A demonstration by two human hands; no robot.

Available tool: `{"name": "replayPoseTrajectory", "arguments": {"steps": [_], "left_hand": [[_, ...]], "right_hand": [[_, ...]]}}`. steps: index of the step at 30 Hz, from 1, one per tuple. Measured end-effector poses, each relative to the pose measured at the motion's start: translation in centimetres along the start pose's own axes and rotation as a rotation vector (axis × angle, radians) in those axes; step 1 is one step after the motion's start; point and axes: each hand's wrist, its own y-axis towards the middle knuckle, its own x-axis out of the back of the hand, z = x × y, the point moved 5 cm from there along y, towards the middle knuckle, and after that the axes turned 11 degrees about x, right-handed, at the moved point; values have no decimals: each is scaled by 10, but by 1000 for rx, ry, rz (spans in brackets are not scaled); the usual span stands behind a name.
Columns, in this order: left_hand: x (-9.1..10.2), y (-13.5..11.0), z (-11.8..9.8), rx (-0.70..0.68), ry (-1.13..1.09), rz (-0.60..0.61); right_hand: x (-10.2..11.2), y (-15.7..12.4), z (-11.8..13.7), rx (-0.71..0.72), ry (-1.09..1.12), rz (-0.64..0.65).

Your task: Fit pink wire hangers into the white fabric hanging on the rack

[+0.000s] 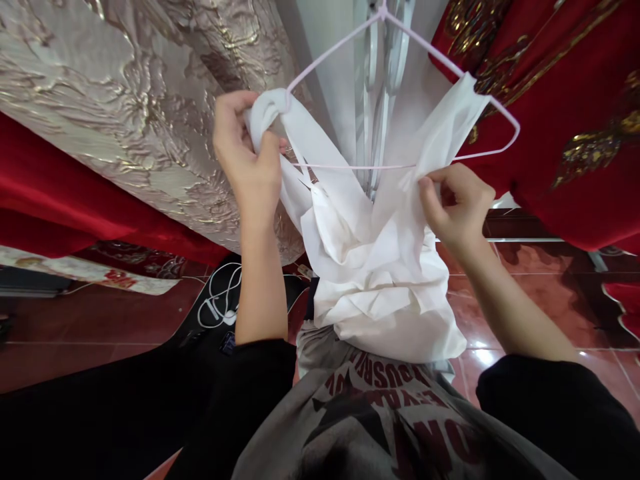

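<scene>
A white sleeveless garment hangs by its shoulder straps on a thin pale pink hanger in front of me. Its lower part lies bunched against my body. My left hand is closed round the left strap at that end of the hanger, with the thumb in front and most fingers behind the cloth. On the other side, my right hand pinches the edge of the right strap just below the hanger's bottom bar. The right strap sits over the hanger's sloping arm, inside its end.
Shiny embossed fabric hangs close on the left, and red cloth with gold decoration on the right. White earphones lie on a black surface by my left forearm. Behind the hanger are pale doors with long handles. The floor is red tile.
</scene>
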Motion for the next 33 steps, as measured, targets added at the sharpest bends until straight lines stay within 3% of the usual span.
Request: {"name": "replayPoseTrajectory", "arguments": {"steps": [3, 7, 10, 12, 13, 15, 17, 19, 23, 27, 29, 31, 33], "left_hand": [[-4, 2, 2, 31, -4, 92], [-3, 8, 9, 23, -16, 126], [-6, 11, 13, -52, 34, 192], [-9, 9, 12, -87, 46, 226], [-10, 7, 12, -87, 36, 230], [-11, 3, 10, -53, -10, 219], [-10, 0, 7, 12, -60, 205], [-5, 1, 6, 116, -114, 203], [19, 13, 21, 425, -394, 157], [42, 14, 54, 498, -564, -6], [38, 2, 75, 509, -570, -36], [23, -15, 91, 512, -562, 23], [-1, -33, 97, 475, -513, 206]], "right_hand": [[6, -8, -2, -66, -1, -21], [20, 0, 1, -130, -47, 10], [28, 11, 10, -90, -89, -173], [15, 19, 18, 28, -22, -230], [1, 22, 22, 94, 39, -174], [-35, 27, 26, 189, 153, 58], [-67, 25, 23, 190, 194, 248], [-81, 21, 15, 145, 182, 283], [-72, 13, 3, 93, 124, 187], [-62, 7, 3, 104, 129, 170], [-65, 4, 9, 135, 177, 181], [-71, 1, 19, 164, 220, 203], [-75, -2, 28, 172, 234, 221]]}}
